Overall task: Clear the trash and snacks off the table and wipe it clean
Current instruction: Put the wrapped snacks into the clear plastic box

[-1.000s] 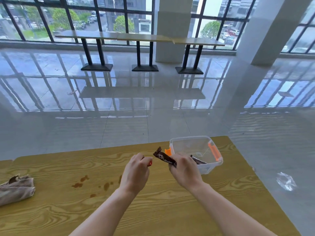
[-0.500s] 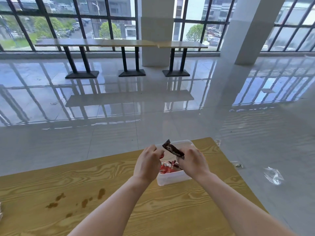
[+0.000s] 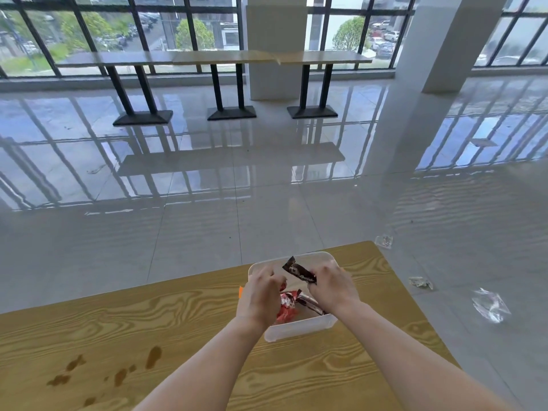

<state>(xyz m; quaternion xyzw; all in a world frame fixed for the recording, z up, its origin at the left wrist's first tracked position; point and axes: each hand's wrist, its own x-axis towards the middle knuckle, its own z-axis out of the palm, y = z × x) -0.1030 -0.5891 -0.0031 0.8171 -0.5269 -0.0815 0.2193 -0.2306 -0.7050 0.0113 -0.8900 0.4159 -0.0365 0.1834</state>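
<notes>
Dark snack wrapper [image 3: 299,270] pinched in my right hand [image 3: 333,287], one end sticking up and to the left, held over the clear plastic container [image 3: 299,327]. The container sits on the wooden table [image 3: 189,318] near its far right corner, with orange latches at the sides. Inside it: a red wrapper [image 3: 285,307] and another dark wrapped bar [image 3: 310,302] lying against it.

My left hand [image 3: 259,295] is over the container's left half, fingers curled together; I cannot tell whether it grips anything.

Brown spill marks [image 3: 118,369] on the table, near left of the container, well apart from it.

Off the table to the right, on the glossy tiled floor [image 3: 267,209]: a crumpled clear plastic bag [image 3: 489,304], a small scrap [image 3: 420,282] and another small clear wrapper [image 3: 384,241] just past the table's far corner.
</notes>
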